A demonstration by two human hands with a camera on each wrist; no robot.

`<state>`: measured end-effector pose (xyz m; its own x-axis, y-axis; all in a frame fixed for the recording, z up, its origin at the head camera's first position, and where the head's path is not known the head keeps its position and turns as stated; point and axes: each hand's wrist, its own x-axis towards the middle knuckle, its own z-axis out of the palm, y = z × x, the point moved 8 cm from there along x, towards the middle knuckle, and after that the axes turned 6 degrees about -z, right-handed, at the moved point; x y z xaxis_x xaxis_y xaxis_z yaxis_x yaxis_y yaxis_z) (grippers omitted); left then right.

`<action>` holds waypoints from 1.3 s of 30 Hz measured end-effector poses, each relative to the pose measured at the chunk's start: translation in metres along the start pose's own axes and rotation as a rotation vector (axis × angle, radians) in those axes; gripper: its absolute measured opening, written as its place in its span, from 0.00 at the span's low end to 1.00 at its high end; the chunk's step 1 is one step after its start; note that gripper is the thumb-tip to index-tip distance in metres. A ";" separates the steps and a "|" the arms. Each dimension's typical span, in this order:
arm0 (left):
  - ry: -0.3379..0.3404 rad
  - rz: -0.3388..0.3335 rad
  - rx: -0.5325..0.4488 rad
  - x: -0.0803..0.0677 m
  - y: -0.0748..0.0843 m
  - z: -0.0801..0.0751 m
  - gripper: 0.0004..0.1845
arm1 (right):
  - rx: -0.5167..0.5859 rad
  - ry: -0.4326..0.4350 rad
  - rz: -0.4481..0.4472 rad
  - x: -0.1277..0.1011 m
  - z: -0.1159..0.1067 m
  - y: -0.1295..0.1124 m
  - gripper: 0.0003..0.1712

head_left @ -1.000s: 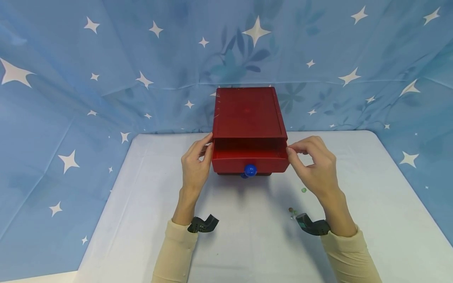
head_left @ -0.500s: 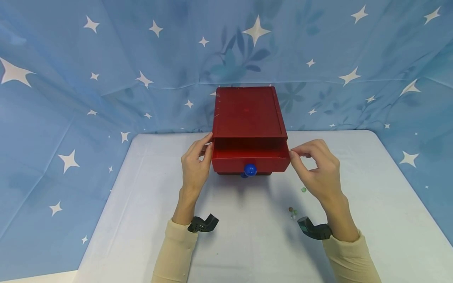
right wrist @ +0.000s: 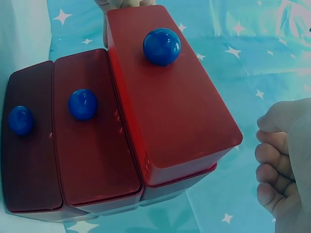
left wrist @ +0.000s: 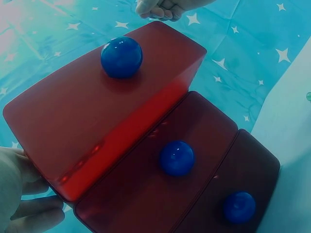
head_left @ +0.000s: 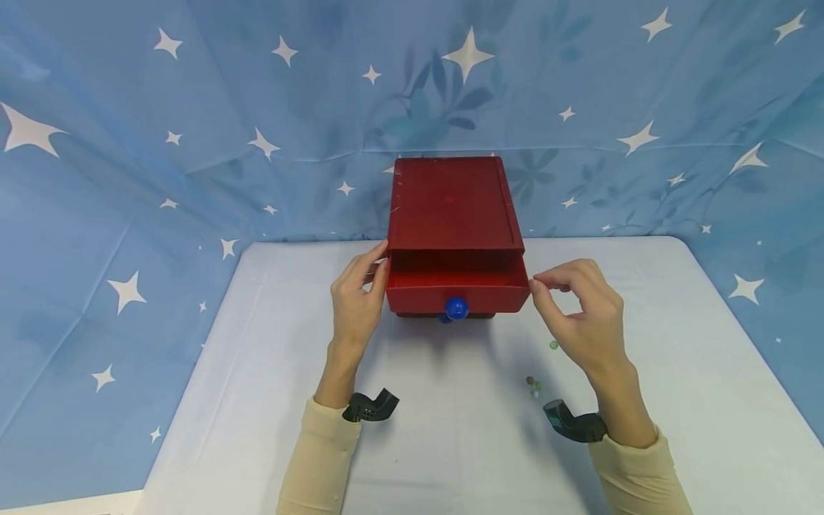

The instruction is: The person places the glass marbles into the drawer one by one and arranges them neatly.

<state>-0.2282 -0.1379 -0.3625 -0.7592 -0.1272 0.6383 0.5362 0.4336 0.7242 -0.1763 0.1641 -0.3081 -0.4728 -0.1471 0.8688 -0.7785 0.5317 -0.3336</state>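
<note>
A red cabinet (head_left: 453, 204) with three drawers stands at the back of the table. Its top drawer (head_left: 418, 300), with a blue knob (head_left: 457, 309), is pulled part way out; the part of its inside that shows looks bare. Against the cabinet's left side and the drawer's left edge rest the fingers of my left hand (head_left: 356, 304). My right hand (head_left: 592, 315) hovers just off the drawer's front right corner, apart from it in the right wrist view. Its fingers are curled, thumb tip against the forefinger, with nothing visible between them. The lower drawers (right wrist: 90, 141) are shut.
Several small beads (head_left: 533, 387) lie on the white table (head_left: 450, 443) in front of my right hand, with one green bead (head_left: 553, 345) closer to the cabinet. Behind the table hangs a blue star-patterned cloth (head_left: 290, 107).
My right hand has come away from the drawer's right edge, moving a little right and toward me. My left hand stays on the cabinet, and the drawer looks unmoved.
</note>
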 end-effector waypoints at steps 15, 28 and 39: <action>0.003 -0.011 -0.005 0.000 -0.002 0.000 0.18 | 0.009 0.021 -0.003 -0.007 -0.001 -0.006 0.20; 0.001 -0.009 -0.001 0.001 -0.003 0.001 0.18 | 0.013 0.026 0.000 -0.009 -0.001 -0.009 0.20; 0.009 -0.003 0.003 0.002 0.000 0.000 0.17 | 0.010 0.072 0.009 -0.014 -0.007 -0.012 0.20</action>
<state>-0.2296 -0.1380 -0.3610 -0.7576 -0.1361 0.6383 0.5328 0.4358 0.7254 -0.1575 0.1651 -0.3133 -0.4492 -0.0822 0.8897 -0.7788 0.5241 -0.3448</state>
